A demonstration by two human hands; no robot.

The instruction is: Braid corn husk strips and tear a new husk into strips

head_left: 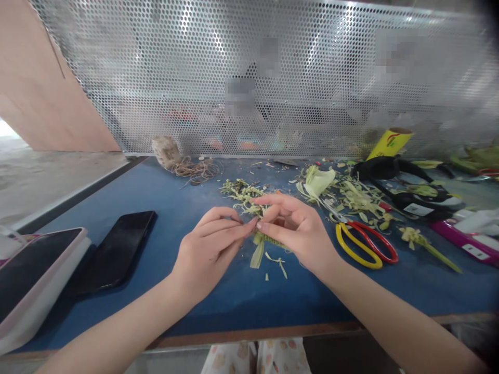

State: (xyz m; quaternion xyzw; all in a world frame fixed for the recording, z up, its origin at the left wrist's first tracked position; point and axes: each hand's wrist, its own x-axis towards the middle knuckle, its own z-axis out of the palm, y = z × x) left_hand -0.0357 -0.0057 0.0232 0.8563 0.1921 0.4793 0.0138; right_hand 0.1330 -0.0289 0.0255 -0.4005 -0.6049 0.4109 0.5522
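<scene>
Over the blue table (156, 298), my left hand (212, 246) and my right hand (298, 228) meet with thumbs and fingertips pinched together. Between and below them shows a small green plant piece (275, 240) with a woven look, like plaited corn husk. A flat pale strip (256, 253) hangs from it toward me. My fingers hide most of the piece. The index finger of my right hand stretches out above the pinch. Just behind the fingertips lies a heap of thin green shreds (241, 191). A few cut scraps (278, 262) rest in front of my hands.
Scissors (360, 241) with one yellow and one red handle lie right of my right hand. Beyond are husk leaves (317, 181), a black strap (403, 182) and a yellow roll (390, 143). At left are a phone (120, 249), a cased device (37, 275) and twine (195, 169). A perforated metal screen (175, 88) stands behind.
</scene>
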